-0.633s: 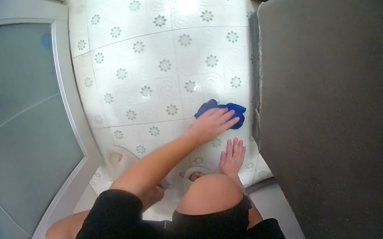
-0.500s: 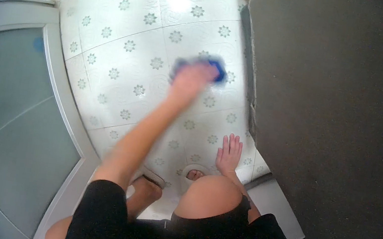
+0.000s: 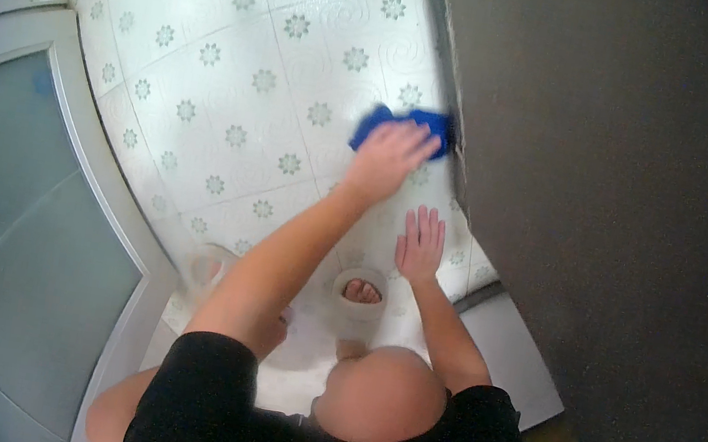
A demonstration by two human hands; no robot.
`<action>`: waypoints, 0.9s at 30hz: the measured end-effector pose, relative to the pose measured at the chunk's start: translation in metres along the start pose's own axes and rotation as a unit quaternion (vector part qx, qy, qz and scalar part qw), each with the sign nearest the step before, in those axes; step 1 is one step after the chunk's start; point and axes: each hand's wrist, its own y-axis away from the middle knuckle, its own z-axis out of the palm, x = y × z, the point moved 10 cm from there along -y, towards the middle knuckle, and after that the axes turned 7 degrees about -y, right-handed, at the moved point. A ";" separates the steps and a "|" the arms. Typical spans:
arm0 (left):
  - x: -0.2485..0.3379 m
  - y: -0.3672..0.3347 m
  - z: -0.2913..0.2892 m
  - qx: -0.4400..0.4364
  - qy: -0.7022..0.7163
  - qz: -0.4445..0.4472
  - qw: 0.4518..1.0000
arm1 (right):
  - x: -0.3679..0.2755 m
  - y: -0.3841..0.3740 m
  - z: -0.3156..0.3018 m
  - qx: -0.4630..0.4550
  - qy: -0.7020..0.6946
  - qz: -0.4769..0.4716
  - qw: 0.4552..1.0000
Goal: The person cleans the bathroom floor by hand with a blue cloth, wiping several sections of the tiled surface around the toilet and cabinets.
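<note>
We press our left hand (image 3: 387, 157) flat on a blue cloth (image 3: 406, 123), which lies on the white tiled floor (image 3: 236, 91), far from us and just beside the edge of the big dark panel (image 3: 596, 213) on the right. The fingers lie spread over the cloth, not closed around it. Our right hand (image 3: 420, 245) rests open and flat on the floor, nearer to us, and it holds nothing; it carries some of our weight. On the left stands a door with frosted glass (image 3: 10, 231).

We think the floor may be smooth, so the supporting hand can slip if we lean too far. The cloth can also slide out from under the palm, because nothing grips it, or catch against the dark panel.
</note>
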 end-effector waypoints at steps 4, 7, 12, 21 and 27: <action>0.016 0.051 -0.010 -0.049 0.009 0.075 0.996 | -0.004 -0.011 0.001 -0.001 -0.005 -0.003 1.000; -0.072 0.049 -0.075 0.062 -0.035 -0.071 0.995 | 0.001 -0.004 0.003 0.000 0.005 -0.004 1.000; -0.176 0.090 -0.148 0.145 -0.193 -0.277 0.930 | 0.002 0.000 0.003 0.011 -0.009 -0.011 1.000; 0.036 0.116 -0.007 0.077 -0.042 -0.127 0.988 | -0.002 0.001 -0.007 0.088 -0.087 0.002 0.992; 0.049 0.158 -0.018 0.085 -0.044 -0.048 0.994 | 0.000 0.009 -0.019 0.170 -0.138 -0.005 0.976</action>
